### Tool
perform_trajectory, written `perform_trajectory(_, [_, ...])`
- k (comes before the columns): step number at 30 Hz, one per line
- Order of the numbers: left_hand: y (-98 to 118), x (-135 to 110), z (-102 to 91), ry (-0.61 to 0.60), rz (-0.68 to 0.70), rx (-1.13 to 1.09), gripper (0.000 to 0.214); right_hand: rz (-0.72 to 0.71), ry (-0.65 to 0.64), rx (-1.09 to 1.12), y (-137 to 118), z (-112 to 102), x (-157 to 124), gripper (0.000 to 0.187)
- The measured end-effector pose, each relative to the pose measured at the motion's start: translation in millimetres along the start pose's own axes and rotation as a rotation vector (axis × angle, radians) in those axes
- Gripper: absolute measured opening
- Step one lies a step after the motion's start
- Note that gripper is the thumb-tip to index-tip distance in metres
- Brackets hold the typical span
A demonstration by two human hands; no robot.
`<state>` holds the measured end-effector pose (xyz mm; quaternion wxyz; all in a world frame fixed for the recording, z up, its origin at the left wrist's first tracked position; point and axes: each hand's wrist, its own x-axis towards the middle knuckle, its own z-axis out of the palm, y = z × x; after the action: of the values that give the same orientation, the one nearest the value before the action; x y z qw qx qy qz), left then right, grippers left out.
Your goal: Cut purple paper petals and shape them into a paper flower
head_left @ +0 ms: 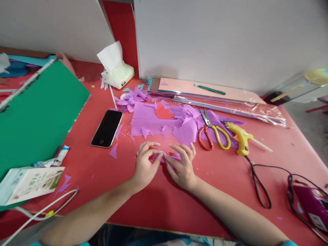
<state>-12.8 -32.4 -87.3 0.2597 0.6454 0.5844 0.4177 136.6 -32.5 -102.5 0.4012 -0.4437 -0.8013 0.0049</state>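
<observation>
My left hand [146, 164] and my right hand [181, 165] meet over the red table [123, 191], fingertips pinched together on a small purple paper piece [164, 157]. Both hands rest on the tabletop, and most of the piece is hidden under the fingers. Just beyond them lies a purple sheet [148, 121] with several purple scraps and a red heart cutout [162, 112] on it. A folded purple paper flower [132, 99] sits at the sheet's far left corner.
Scissors [212, 133] and a yellow glue gun [239, 136] with its black cord [258, 184] lie to the right. A phone [107, 128], a green board [36, 112], a carton [28, 182] and a tissue pack [118, 73] are left. Paper sheets in plastic [212, 95] line the wall.
</observation>
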Motion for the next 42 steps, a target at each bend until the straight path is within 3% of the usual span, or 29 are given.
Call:
perform_trajectory(11, [-2.5, 4.0, -2.3, 0.024, 0.029, -0.018, 0.008, 0.006, -0.065, 0.034, -0.4, -7.5, 4.7, 0.02])
perform_trajectory(16, [-0.9, 6.8, -4.2, 0.049, 0.136, 0.106, 0.006, 0.017, -0.09, 0.003, 3.0, -12.8, 9.2, 0.017])
perform_trajectory(19, [-1.9, 9.2, -6.1, 0.07, 0.209, 0.214, 0.005, 0.103, -0.096, -0.023, 10.1, -16.3, 15.4, 0.013])
perform_trajectory(23, [-6.6, 11.3, -7.5, -0.008, 0.254, 0.351, 0.01, 0.238, -0.299, -0.057, 21.5, -20.3, 24.3, 0.009])
perform_trajectory(26, [-9.2, 12.5, -8.1, -0.102, 0.284, 0.404, 0.015, 0.255, -0.503, -0.051, 26.0, -23.5, 29.0, 0.009])
perform_trajectory(29, [-9.3, 13.4, -8.7, -0.163, 0.304, 0.435, 0.019, 0.241, -0.607, -0.067, 25.9, -25.8, 30.8, 0.012])
perform_trajectory(38, [-7.3, 9.9, -8.6, -0.243, 0.313, 0.461, 0.021, 0.166, -0.676, -0.082, 20.0, -24.4, 29.1, 0.005])
perform_trajectory(42, [-7.6, 8.7, -8.4, -0.273, 0.313, 0.458, 0.023, 0.134, -0.649, -0.058, 20.1, -22.2, 26.9, 0.005])
